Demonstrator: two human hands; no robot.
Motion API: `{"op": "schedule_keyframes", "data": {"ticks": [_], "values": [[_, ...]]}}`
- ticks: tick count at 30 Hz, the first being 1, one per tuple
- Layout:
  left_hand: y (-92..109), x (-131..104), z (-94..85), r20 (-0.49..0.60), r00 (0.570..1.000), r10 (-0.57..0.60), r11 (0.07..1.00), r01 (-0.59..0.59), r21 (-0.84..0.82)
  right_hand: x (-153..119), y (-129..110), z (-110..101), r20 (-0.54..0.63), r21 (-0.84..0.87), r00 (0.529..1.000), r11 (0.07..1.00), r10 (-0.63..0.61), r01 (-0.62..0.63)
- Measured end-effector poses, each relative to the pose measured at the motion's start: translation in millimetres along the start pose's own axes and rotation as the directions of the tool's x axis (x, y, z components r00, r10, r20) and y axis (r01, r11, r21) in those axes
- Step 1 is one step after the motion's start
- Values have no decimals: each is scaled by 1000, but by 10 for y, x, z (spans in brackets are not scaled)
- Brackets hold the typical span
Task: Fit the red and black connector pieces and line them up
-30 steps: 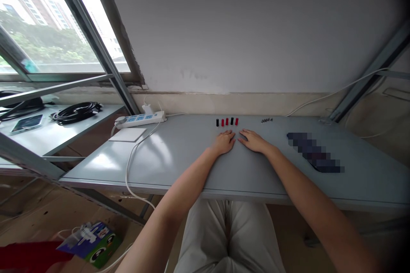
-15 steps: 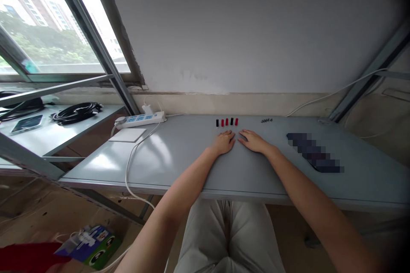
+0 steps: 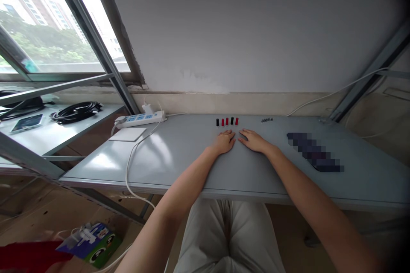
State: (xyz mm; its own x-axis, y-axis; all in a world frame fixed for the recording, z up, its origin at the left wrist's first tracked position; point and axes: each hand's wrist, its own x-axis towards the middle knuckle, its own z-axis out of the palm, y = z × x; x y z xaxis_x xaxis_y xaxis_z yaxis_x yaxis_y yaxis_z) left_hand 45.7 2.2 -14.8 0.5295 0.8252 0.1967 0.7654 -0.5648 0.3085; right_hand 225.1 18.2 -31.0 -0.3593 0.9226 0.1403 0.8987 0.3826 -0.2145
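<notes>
On the grey table (image 3: pixel 179 158), my left hand (image 3: pixel 225 141) lies flat with its fingers spread and nothing in it. My right hand (image 3: pixel 253 140) rests flat beside it, a small gap apart, also holding nothing. Just beyond my fingertips stand several small upright cylinders in a row, among them a black one (image 3: pixel 217 122) at the left end and a red one (image 3: pixel 236 121) at the right end. Several tiny dark pieces (image 3: pixel 267 120) lie behind and to the right of my right hand.
At the left, a white power strip (image 3: pixel 141 119) sits behind a white flat square (image 3: pixel 128 134), and a white cable (image 3: pixel 128 170) hangs over the front edge. A blurred-out dark object (image 3: pixel 315 153) lies at the right. Coiled black cable (image 3: pixel 77 113) is on the side table.
</notes>
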Motion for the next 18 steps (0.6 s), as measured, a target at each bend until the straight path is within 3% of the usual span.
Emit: {"op": "schedule_keyframes", "data": {"ticks": [7, 12, 18], "values": [[10, 7, 5, -17, 1000, -24, 999, 23, -41, 0, 16, 21, -8, 35, 1000, 999, 9, -9], [12, 14, -26, -92, 993, -68, 994, 60, -87, 22, -3, -8, 26, 42, 1000, 999, 17, -18], [-16, 17, -30, -168, 938, -302, 951, 283, -125, 154, 18, -10, 103, 75, 994, 996, 40, -48]]}}
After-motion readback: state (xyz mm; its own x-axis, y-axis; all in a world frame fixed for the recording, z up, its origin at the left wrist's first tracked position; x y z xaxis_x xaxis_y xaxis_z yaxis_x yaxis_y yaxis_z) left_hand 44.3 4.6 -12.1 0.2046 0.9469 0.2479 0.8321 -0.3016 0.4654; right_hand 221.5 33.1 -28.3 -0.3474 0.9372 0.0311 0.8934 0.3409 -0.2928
